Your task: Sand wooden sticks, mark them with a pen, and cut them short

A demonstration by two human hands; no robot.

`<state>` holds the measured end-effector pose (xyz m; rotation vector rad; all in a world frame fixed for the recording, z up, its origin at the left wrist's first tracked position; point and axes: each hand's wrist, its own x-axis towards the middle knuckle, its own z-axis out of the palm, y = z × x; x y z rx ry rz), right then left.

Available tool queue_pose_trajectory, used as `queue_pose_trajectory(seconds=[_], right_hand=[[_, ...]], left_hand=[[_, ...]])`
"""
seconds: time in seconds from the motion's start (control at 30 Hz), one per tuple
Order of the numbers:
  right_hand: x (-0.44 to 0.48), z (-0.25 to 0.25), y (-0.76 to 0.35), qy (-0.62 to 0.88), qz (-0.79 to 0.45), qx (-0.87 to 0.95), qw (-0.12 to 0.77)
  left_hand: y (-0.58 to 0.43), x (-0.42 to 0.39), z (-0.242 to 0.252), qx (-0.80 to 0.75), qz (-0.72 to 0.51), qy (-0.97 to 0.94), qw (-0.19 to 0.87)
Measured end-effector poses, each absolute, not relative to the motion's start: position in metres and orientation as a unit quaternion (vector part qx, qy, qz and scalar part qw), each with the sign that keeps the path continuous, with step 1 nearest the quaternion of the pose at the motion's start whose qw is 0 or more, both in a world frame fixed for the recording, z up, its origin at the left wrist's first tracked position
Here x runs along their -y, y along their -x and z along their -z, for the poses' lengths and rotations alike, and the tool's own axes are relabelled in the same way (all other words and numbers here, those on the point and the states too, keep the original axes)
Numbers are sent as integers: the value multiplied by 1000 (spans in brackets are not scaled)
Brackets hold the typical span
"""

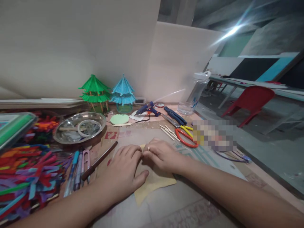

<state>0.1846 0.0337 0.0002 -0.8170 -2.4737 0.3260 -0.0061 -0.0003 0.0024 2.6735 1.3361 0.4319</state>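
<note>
A piece of yellow paper [156, 186] with uneven edges lies in front of me on the board. My left hand [125, 164] rests on its left side, palm down, the thumb apart from the other fingers. Against its fingertips, my right hand [161, 155] is closed in a pinch at the paper's upper part. The pale tip of a thin wooden stick [148, 148] pokes out between the right fingers; the rest is hidden. Beyond the hands lie several loose wooden sticks [169, 132] and scissors [186, 138] with orange-red handles.
Colourful strips [26, 180] heap up at left, near a metal plate [93, 139], pens [74, 164] and a brown marker [99, 161]. Behind stand green [93, 88] and blue [123, 91] paper-roofed models, a glue gun [148, 109], pliers [175, 116] and a clear bottle [197, 91].
</note>
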Motion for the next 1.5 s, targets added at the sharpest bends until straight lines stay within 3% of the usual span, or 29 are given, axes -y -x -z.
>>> queue_pose_trajectory(seconds=[0.37,0.57,0.67,0.77,0.87,1.1,1.5], right_hand=[[-31,2,-187,309,-135,905,261],[-33,2,-185,315,-201,879,296],[-37,2,-185,369,-388,760,367],[-38,3,-184,319,-600,597,425],[-37,4,-184,286,-671,528,435],[-22,1,-178,347,-619,593,381],[-9,-3,-177,348,-573,663,333]], left_hand=[[4,1,-5,-446,-136,-881,83],[6,2,-1,-446,-136,-879,95],[7,0,2,-442,-179,-872,113],[9,-4,3,-420,-267,-854,152],[12,-9,3,-401,-366,-821,178],[13,-8,1,-370,-452,-790,187],[11,-7,-1,-375,-433,-801,172]])
